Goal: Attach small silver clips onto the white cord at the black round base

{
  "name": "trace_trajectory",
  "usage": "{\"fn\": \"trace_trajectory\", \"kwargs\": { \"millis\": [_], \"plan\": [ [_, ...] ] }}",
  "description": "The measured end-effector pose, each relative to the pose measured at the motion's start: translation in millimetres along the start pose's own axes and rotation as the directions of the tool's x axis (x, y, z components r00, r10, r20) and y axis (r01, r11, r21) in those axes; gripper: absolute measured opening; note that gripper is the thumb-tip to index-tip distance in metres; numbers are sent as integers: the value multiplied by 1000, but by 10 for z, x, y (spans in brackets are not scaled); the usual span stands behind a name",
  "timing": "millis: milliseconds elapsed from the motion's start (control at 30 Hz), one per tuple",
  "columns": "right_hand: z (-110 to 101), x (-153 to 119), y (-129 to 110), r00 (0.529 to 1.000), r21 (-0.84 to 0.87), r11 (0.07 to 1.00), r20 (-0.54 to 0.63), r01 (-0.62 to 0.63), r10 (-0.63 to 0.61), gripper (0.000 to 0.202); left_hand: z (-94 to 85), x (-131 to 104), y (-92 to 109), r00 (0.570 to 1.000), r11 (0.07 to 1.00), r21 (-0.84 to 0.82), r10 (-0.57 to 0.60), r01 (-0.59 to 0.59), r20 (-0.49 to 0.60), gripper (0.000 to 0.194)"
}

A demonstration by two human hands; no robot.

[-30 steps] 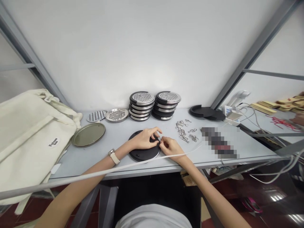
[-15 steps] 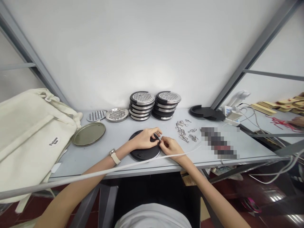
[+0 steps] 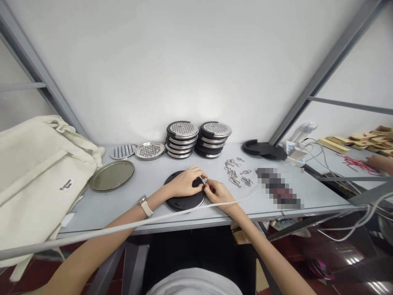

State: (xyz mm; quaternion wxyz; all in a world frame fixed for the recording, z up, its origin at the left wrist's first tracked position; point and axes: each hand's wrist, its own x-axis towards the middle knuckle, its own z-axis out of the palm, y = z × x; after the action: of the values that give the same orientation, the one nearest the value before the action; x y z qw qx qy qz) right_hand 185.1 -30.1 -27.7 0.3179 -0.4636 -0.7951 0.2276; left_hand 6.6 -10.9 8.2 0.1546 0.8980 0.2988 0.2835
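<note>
A round black disc (image 3: 180, 203) with a metal rim showing at its lower right lies on the table near the front edge. My left hand (image 3: 188, 182) rests over it, thumb and fingers closed round a small shiny metal clip (image 3: 203, 180) at its right side. From the right, my right hand (image 3: 217, 191) pinches at the same clip, its fingertips together. The fingers hide most of the clip and how it joins the disc. Several loose metal clips (image 3: 233, 174) lie to the right of my hands.
Two stacks of round graters (image 3: 181, 141) (image 3: 213, 139) stand by the wall. Left of them are loose grater plates (image 3: 150, 150), a greenish round lid (image 3: 112, 175) and a cream bag (image 3: 33, 176). Black rings (image 3: 259, 148) lie right; a white cable (image 3: 123, 226) crosses in front. Another person's hand (image 3: 380, 163) is far right.
The view has shifted slightly, so things on the table sit a little further left. Both hands stay at the disc's right side, with only small finger movement at the clip.
</note>
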Motion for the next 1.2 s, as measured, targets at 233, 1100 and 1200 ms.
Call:
{"fn": "trace_trajectory", "kwargs": {
  "millis": [233, 1100, 1200],
  "plan": [
    [0, -1, 21, 1000, -32, 999, 2, 24, -24, 23, -12, -4, 0, 1000, 1000, 4, 15, -15, -3, 24],
    [9, -2, 48, 999, -53, 999, 44, 11, -9, 26, -17, 5, -12, 999, 999, -16, 28, -28, 20, 24],
    [2, 4, 35, 999, -47, 999, 46, 13, -11, 27, -14, 3, -17, 999, 999, -18, 32, -32, 12, 24]
  ]
}}
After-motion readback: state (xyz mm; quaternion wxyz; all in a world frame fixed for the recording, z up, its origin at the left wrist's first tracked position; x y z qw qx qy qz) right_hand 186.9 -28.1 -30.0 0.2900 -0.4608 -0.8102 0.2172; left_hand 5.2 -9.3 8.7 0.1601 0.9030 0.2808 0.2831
